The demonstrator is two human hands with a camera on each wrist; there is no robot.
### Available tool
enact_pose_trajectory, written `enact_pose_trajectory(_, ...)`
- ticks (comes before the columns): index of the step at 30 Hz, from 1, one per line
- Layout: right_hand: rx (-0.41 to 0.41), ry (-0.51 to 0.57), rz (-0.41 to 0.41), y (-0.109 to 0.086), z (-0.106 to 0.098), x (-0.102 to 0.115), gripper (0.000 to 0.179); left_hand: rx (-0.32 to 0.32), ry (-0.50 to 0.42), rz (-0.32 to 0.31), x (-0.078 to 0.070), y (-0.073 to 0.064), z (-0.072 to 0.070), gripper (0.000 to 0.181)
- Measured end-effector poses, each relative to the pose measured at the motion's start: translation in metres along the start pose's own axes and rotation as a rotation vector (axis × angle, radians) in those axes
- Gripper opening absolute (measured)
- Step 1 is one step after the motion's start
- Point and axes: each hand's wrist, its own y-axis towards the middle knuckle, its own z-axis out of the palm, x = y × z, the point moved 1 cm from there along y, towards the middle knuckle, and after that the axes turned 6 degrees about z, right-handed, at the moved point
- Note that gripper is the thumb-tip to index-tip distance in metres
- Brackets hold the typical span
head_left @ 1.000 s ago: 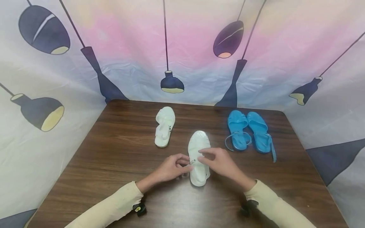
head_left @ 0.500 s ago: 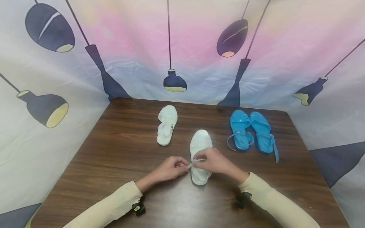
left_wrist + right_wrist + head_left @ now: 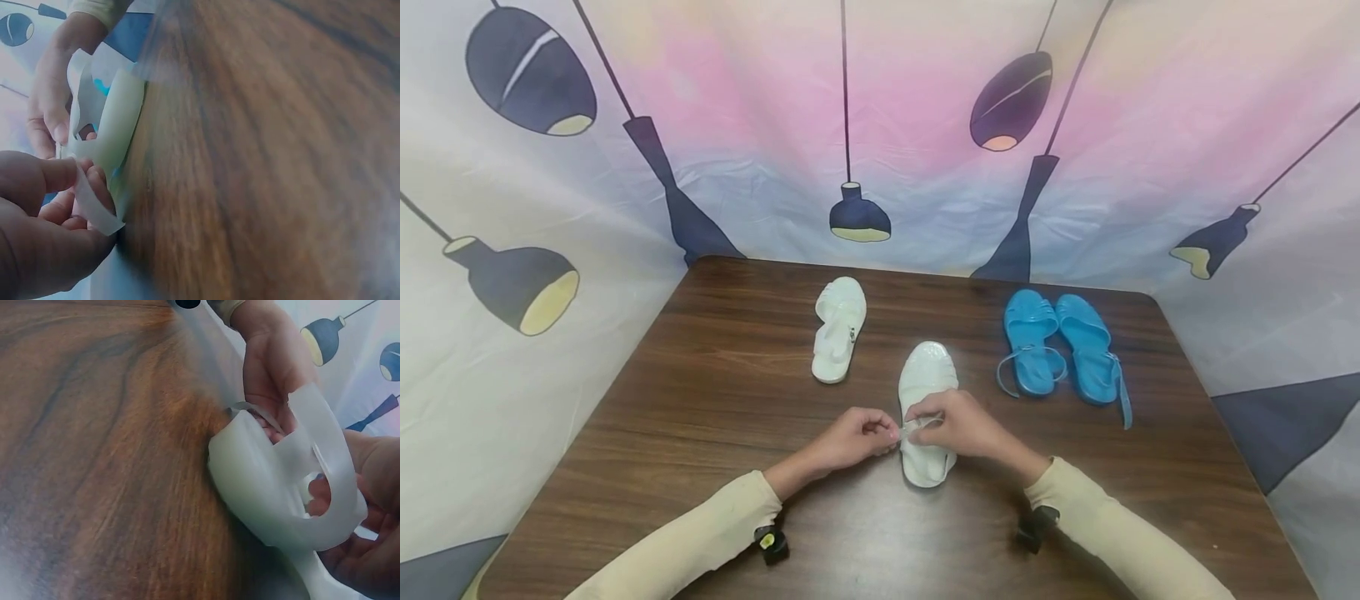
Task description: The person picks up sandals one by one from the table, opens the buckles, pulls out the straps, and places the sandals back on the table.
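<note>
A white sandal [image 3: 928, 364] lies sole down on the wooden table, toe pointing away. At its left side, my left hand [image 3: 855, 438] pinches the loose end of the ankle strap [image 3: 94, 206] between thumb and forefinger. From the right, my right hand [image 3: 967, 423] reaches over the sandal and pinches the strap near the buckle, which the fingers hide. In the right wrist view the sandal's heel part [image 3: 240, 465] and curved back band [image 3: 334, 450] stand in front of both hands.
Another white sandal [image 3: 840, 329] lies farther back on the left. Two blue sandals [image 3: 1030, 321] lie side by side at the back right, straps loose. Behind the wooden table [image 3: 700, 375] hangs a cloth [image 3: 760, 167] printed with lamps.
The right hand has come in from the right and taken hold of the strap near the buckle. The left hand now pinches the strap end; its fingertips have drawn closer to the right hand's.
</note>
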Motion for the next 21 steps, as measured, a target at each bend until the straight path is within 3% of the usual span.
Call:
enact_pose_trajectory(8, -0.001, 0.022, -0.001, 0.0, 0.004, -0.001, 0.02, -0.03, -0.108, -0.025, 0.001, 0.002, 0.003, 0.016)
enact_pose_trajectory(14, -0.011, 0.023, 0.013, 0.0, 0.006, -0.002, 0.018, -0.054, -0.138, -0.032, 0.0, 0.003, 0.002, 0.018)
enact_pose_trajectory(17, -0.01, 0.055, 0.019, -0.001, 0.006, -0.005, 0.018, -0.033, -0.152, -0.049, -0.002, 0.003, -0.002, 0.021)
enact_pose_trajectory(21, -0.01, 0.098, 0.026, -0.002, 0.006, -0.008, 0.019, 0.056, -0.063, -0.058, -0.007, 0.001, -0.009, 0.021)
